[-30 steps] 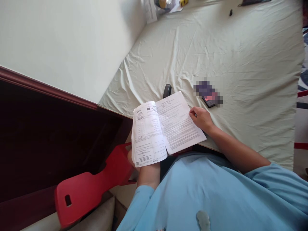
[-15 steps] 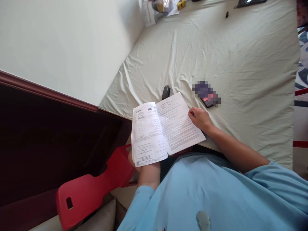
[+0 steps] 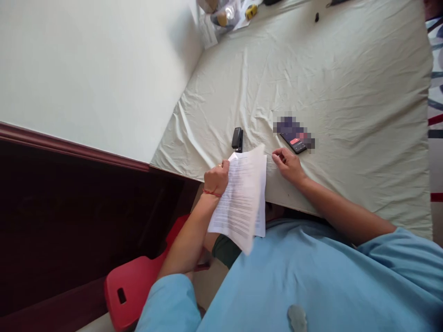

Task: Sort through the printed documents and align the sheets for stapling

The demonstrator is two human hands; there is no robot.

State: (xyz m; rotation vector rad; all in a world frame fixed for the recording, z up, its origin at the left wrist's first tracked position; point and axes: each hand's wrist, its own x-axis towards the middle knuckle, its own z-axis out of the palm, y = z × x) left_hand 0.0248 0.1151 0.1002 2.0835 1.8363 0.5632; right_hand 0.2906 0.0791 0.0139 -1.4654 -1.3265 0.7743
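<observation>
My left hand [image 3: 217, 179] is closed on the upper left corner of a stack of printed papers [image 3: 237, 193]. The sheets hang over the front edge of the cloth-covered table, and one page on the right side is lifted and blurred by motion. Just to the right of the papers, my right hand [image 3: 286, 164] rests on the cloth, its fingers loosely curled and slightly apart with nothing in them. A black stapler [image 3: 237, 138] lies just beyond the top of the papers. Beyond my right hand is a phone [image 3: 296, 142], partly blurred out.
A pale green cloth [image 3: 311, 78] covers the table. At the back are a yellow tape measure [image 3: 251, 11], a clear plastic bag [image 3: 228, 16] and a small black object [image 3: 316, 17]. A red chair [image 3: 129, 286] stands at lower left, and a white wall [image 3: 90, 69] borders the left.
The papers, spread open before, are now folded over into one stack with a page lifted. My left hand has come into view at their upper left corner. My right hand is now off the papers.
</observation>
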